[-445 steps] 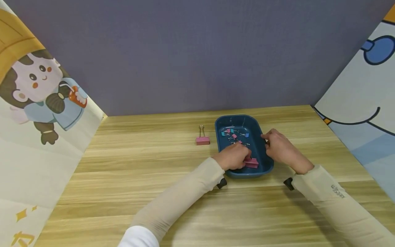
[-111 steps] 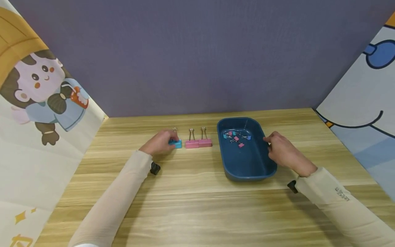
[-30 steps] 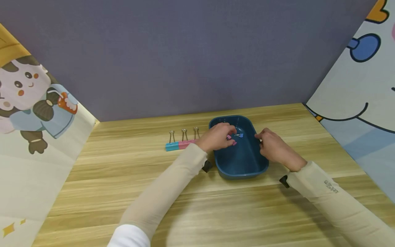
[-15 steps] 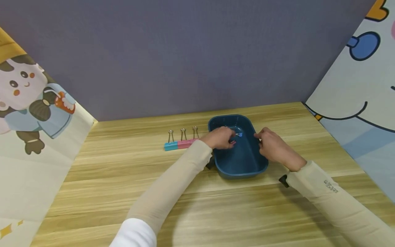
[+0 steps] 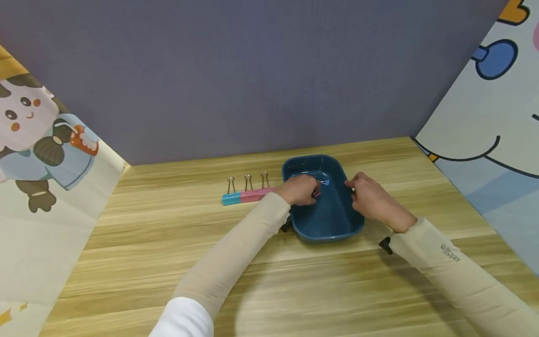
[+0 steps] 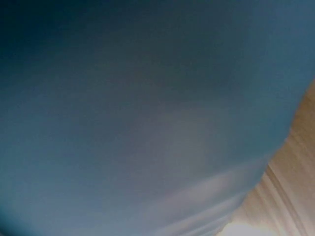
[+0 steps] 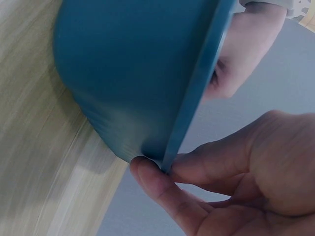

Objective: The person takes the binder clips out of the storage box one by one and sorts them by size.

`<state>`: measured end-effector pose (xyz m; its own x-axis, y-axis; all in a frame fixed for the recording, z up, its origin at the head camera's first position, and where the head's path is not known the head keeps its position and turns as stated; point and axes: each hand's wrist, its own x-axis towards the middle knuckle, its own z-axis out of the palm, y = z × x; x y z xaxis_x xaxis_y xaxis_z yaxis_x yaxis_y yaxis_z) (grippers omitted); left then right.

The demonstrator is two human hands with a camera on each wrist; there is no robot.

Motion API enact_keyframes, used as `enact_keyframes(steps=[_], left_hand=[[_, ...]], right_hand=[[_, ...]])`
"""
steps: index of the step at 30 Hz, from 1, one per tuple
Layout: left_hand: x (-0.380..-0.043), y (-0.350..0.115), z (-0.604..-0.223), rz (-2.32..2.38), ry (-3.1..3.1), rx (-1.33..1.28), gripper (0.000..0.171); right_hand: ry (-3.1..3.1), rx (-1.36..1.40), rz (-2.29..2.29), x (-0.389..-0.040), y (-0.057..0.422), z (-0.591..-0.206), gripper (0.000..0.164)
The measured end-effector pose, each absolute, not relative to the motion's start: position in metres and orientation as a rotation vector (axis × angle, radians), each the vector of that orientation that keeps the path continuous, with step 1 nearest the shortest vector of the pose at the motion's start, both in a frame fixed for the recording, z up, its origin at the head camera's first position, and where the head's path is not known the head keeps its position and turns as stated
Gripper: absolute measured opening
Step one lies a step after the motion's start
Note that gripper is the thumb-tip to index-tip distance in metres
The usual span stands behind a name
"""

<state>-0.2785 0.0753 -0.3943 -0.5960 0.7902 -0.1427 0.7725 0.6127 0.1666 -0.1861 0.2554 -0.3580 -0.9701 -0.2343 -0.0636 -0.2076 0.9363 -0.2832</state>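
Note:
My left hand (image 5: pixel 300 189) is down inside a dark blue plastic tray (image 5: pixel 326 238), its fingers curled around a small pink binder clip (image 5: pixel 316 194) that shows between thumb and forefinger. Just beyond the fingertips lies a small blue binder clip (image 5: pixel 326 182); other small clips are mostly hidden behind the hand. The tray's outer wall (image 6: pixel 147 123) fills most of the left wrist view. My right hand (image 5: pixel 370 199) pinches the tray's right rim, with thumb and forefinger on either side of it in the right wrist view.
Left of the tray, large binder clips stand in a row on the wooden table (image 5: pixel 177 243): a blue one (image 5: pixel 231 200), then a pink one (image 5: pixel 249 195) and another pink one (image 5: pixel 264 193) partly behind the left sleeve. A grey panel (image 5: pixel 269 79) rises behind the table.
The large blue clip has joined two pink ones in a row on the table. My left hand has moved back into the tray and its fingers have closed. My right hand stays at the rim.

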Motion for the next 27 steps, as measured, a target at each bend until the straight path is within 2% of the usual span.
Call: enact_keyframes(steps=[8, 16, 27], left_hand=[[-0.2777, 0.0752, -0.3954, 0.123, 2.635, 1.294, 0.012], [-0.2757, 0.0740, -0.3952, 0.124, 2.622, 1.339, 0.002], [-0.2767, 0.0727, -0.3950, 0.217, 2.619, 1.372, 0.007]], right_hand=[[2.989, -0.331, -0.431, -0.1862, 0.2560, -0.3587, 0.041], [2.988, -0.321, -0.418, -0.1868, 0.2552, -0.3582, 0.041], [2.990, -0.319, -0.408, -0.1867, 0.2540, -0.3571, 0.041]])
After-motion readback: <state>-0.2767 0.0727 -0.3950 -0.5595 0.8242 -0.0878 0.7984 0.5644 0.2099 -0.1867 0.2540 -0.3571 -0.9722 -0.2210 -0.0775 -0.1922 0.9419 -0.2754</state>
